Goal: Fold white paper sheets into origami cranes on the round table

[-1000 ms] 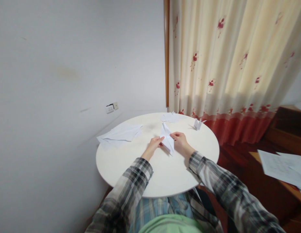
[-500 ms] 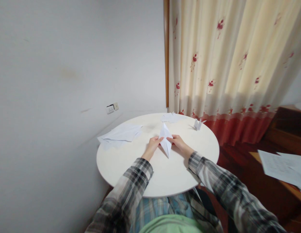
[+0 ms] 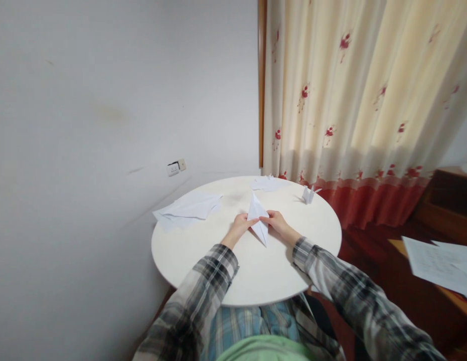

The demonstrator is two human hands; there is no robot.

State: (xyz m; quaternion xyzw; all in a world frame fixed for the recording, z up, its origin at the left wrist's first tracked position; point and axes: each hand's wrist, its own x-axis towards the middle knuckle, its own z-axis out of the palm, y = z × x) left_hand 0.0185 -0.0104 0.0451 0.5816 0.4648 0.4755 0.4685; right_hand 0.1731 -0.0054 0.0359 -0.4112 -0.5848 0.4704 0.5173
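A white folded paper point(image 3: 258, 210), shaped like a long diamond, is held between my two hands above the round white table point(image 3: 188, 255). My left hand point(image 3: 241, 225) grips its left edge, with the thumb laid across its middle. On the right edge, my right hand point(image 3: 277, 222) pinches the paper, thumb on top. The two thumb tips nearly meet at the paper's centre. Fingers under the paper are hidden. One point of the diamond faces away from me, the other towards me.
White sheets point(image 3: 190, 208) lie at the table's left. Smaller papers point(image 3: 269, 184) are at the far edge. A folded paper crane point(image 3: 308, 195) stands at the back right. Printed sheets point(image 3: 436, 260) rest on wooden furniture at right. Wall and curtain point(image 3: 331, 100) stand behind.
My left thumb has moved right, from the paper's left edge onto its middle. The paper's near point has shifted slightly right. The view has moved a little.
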